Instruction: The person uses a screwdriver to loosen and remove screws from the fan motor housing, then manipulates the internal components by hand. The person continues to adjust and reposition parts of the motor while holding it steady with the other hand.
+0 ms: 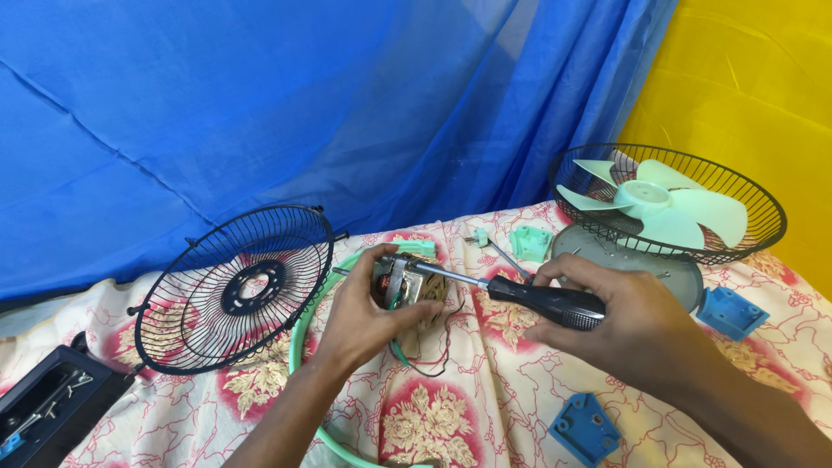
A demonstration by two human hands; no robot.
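Toolbox (48,400) of black plastic sits open at the far left edge, with slim metal tools lying inside it. Next to it a black wire fan guard (236,289) leans tilted on the flowered cloth (485,381), its round hub facing the viewer. A pale green ring (299,347) curves just beside the guard and passes under the left forearm.

The left hand (364,316) is curled around a small fan motor (407,284), thumb on top and fingers closed beneath it, holding it just above the cloth near the middle of the scene. The motor is a boxy metal block with coppery windings showing, and thin green and dark wires hang from it onto the cloth.

A screwdriver (494,288) lies nearly level, its long axis running left to right: the thin steel shaft points left and its tip meets the top of the motor, while the black handle rises slightly toward the right. The right hand (620,321) is wrapped over that handle, fingers pressed together around it.

Two blue plastic brackets (586,426) lie on the cloth near the right arm. At the upper right a second black wire guard (672,204) lies like a bowl and holds a pale green fan blade (663,204).
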